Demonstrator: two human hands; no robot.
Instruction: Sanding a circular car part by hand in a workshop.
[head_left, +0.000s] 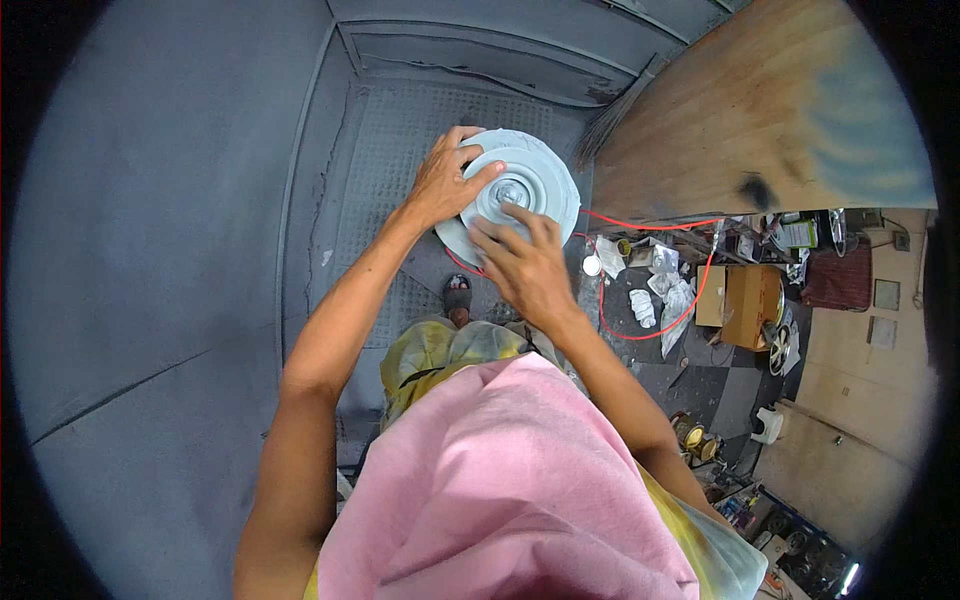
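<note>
A pale round disc [558, 180] faces up before a person, the left grip [440, 187] at its rim, whether pinching unclear, the right grip [530, 265] loosely spread beside the silvery centre [507, 189], where light, even touch should serve best.

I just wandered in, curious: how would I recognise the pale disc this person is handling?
Find the studded grey floor at upper middle. In front, the left hand and right hand lie over the pale disc. Unlike the floor, it is round, with raised rings around a silvery centre.
</note>
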